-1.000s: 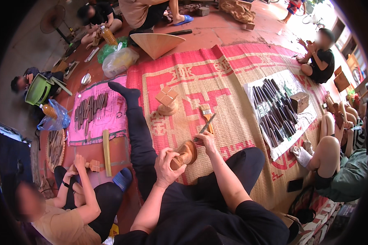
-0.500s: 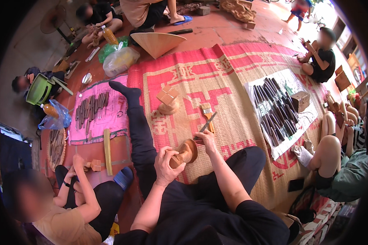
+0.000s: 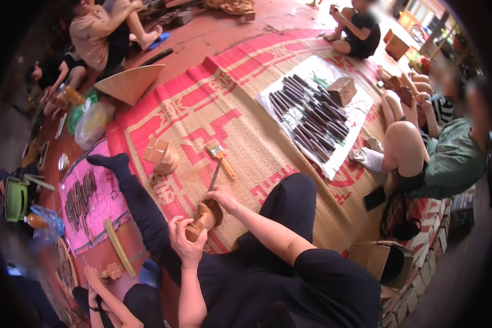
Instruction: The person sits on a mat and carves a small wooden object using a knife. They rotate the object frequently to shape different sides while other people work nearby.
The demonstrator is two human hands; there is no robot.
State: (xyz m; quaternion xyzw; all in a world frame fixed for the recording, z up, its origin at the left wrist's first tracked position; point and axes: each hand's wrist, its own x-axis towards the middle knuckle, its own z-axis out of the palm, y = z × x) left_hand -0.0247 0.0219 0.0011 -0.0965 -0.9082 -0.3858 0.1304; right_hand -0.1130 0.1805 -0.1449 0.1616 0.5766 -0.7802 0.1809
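Note:
My left hand (image 3: 186,240) is closed round a brown carved wooden piece (image 3: 205,218) with a rounded, flared end, held low over my lap. My right hand (image 3: 222,198) grips a slim dark carving tool (image 3: 215,174) at the far side of the same piece. One end of the tool points up and away from me; its other end is hidden by my fingers and the wood. Just beyond lies a flat paintbrush (image 3: 227,167) with an orange handle. To its left on the mat stands another wooden piece (image 3: 157,150) with a squarish top.
A red and straw-coloured mat (image 3: 246,131) spreads before me. Rows of dark-handled tools (image 3: 311,120) lie on a white sheet, with a wooden block (image 3: 341,91). At left, more tools (image 3: 81,202) rest on pink cloth beside a wooden bar (image 3: 120,249). Several people sit around.
The view has swung right, so the surroundings sit farther left. My right hand has come closer against the carved piece, and the tool now stands steeper. My left hand keeps its grip.

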